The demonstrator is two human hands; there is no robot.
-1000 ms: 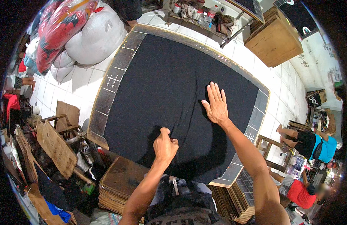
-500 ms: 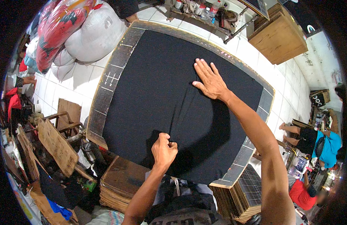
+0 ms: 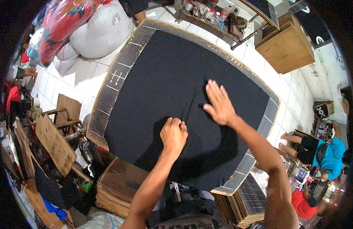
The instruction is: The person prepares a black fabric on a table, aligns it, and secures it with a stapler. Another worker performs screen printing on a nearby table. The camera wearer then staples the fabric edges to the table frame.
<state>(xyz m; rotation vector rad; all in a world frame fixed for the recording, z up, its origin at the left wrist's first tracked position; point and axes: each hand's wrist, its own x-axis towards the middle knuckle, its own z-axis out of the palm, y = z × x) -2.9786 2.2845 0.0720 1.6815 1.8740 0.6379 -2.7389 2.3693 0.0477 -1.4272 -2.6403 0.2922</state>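
Observation:
A wide black cloth is spread over a dark board with pale marks along its border. My left hand is closed in a fist at the middle of the cloth, knuckles up. A narrow ridge in the fabric runs from this fist toward the far side, so the fingers seem to pinch the cloth; the fingertips themselves are hidden. To the right of that ridge, my right hand is open, palm down, fingers stretched out, just over or on the cloth; contact is hard to judge.
Stacks of brown boards stand under the near edge, left and right. Bulging white sacks and a red bundle lie far left. Loose wooden boards lean at left. A wooden box stands far right; people are at right.
My left hand has moved away from me and slightly right, still closed. My right hand has come nearer and a little right, staying open. The ridge between them is shorter.

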